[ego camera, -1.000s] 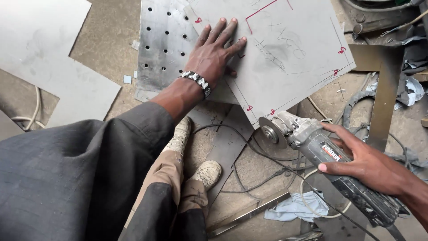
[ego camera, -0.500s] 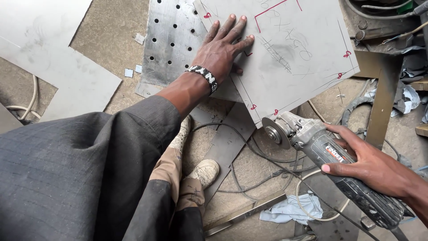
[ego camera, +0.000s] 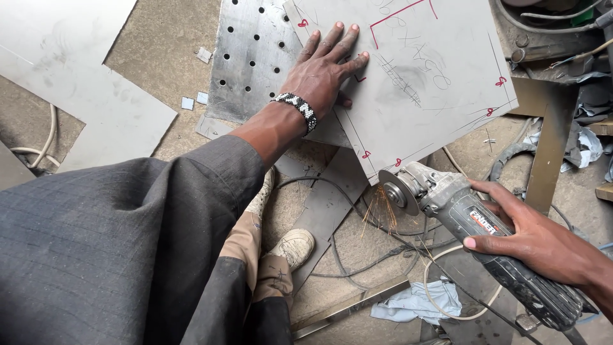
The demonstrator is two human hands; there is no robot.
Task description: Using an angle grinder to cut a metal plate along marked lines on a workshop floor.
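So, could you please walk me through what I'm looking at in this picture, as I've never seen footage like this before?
The camera sits on a person's head and looks down, so you see their own arms, grey sleeve and shoes from above. There is no robot, only two bare hands. The left hand, with a beaded wristband, lies flat on a grey metal sheet marked with red lines. The right hand grips an angle grinder; its disc meets the sheet's lower edge, and sparks fly downward. Under the sheet lies a perforated plate. On the dirt floor are other sheets, cables, a metal bar and a pale blue rag.
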